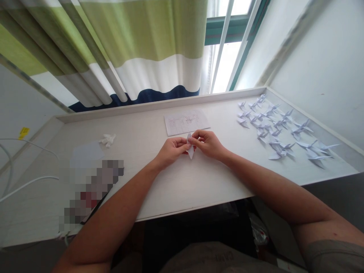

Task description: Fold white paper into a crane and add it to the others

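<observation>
Between my two hands is a small piece of folded white paper (191,152), narrow and pointed at its lower end, held above the middle of the table. My left hand (174,149) pinches it from the left, fingers closed on its side. From the right, my right hand (207,142) grips its upper part between thumb and fingers. The fingertips of both hands nearly meet and hide part of the folds. Just beyond them lies a printed sheet (186,122), flat on the table.
Several folded white paper cranes (274,123) stand grouped on the table's right side. To the left are a crumpled white tissue (107,140), a pale paper stack (87,154), a pixelated object (96,189) and white cables (31,185). A raised rim (159,101) edges the white table (170,185).
</observation>
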Demonstrator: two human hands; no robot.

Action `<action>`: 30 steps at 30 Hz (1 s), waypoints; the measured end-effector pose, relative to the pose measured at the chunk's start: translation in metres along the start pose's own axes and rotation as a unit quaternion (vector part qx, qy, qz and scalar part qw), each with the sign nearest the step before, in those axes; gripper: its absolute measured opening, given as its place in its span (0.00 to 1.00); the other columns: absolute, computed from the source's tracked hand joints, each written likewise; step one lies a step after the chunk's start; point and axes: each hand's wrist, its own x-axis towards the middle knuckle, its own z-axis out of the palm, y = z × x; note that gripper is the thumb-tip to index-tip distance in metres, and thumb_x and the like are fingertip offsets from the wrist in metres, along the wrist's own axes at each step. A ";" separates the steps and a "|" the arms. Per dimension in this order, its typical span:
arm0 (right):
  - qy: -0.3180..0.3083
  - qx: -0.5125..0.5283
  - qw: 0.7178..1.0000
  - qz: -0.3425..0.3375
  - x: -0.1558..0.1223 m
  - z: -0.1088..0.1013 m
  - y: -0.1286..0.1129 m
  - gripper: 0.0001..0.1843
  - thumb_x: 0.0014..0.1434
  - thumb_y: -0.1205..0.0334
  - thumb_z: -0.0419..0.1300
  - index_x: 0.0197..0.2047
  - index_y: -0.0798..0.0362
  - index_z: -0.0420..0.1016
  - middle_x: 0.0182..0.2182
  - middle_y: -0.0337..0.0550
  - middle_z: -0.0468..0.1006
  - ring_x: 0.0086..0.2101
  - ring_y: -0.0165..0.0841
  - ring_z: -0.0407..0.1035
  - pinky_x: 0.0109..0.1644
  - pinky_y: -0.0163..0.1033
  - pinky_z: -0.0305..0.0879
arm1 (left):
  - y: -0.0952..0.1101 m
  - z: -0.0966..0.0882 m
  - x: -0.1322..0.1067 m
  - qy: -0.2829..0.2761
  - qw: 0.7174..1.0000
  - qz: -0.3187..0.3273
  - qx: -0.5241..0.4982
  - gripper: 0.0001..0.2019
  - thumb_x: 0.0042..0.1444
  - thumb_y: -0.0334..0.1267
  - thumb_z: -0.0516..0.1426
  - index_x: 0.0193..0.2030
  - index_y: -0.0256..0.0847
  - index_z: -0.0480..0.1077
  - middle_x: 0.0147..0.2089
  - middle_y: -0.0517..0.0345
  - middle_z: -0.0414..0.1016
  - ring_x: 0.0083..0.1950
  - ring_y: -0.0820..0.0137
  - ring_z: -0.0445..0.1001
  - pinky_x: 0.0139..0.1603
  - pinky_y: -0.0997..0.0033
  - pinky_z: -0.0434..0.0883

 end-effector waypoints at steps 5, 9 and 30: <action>-0.012 0.020 0.999 0.025 0.000 -0.002 0.000 0.28 0.55 0.35 0.73 0.27 0.51 0.72 0.23 0.39 0.78 0.24 0.32 0.74 0.28 0.38 0.69 | -0.002 0.002 0.000 -0.003 1.000 0.003 -0.002 0.18 0.56 0.51 0.72 0.42 0.37 0.84 0.39 0.49 0.86 0.41 0.64 0.82 0.45 0.64 0.76; -0.018 0.038 0.999 0.020 -0.001 -0.001 0.001 0.27 0.58 0.34 0.70 0.31 0.52 0.74 0.28 0.41 0.80 0.27 0.32 0.76 0.32 0.40 0.74 | -0.002 0.002 0.002 0.027 0.999 -0.026 -0.039 0.19 0.51 0.51 0.74 0.38 0.37 0.83 0.37 0.49 0.85 0.39 0.64 0.82 0.46 0.63 0.75; -0.011 -0.096 0.992 -0.077 -0.009 0.010 -0.008 0.12 0.65 0.50 0.67 0.40 0.49 0.77 0.38 0.43 0.85 0.39 0.36 0.78 0.49 0.50 0.81 | 0.004 0.006 0.008 0.187 0.976 0.071 -0.081 0.27 0.43 0.48 0.77 0.30 0.42 0.63 0.32 0.65 0.73 0.33 0.75 0.71 0.40 0.70 0.69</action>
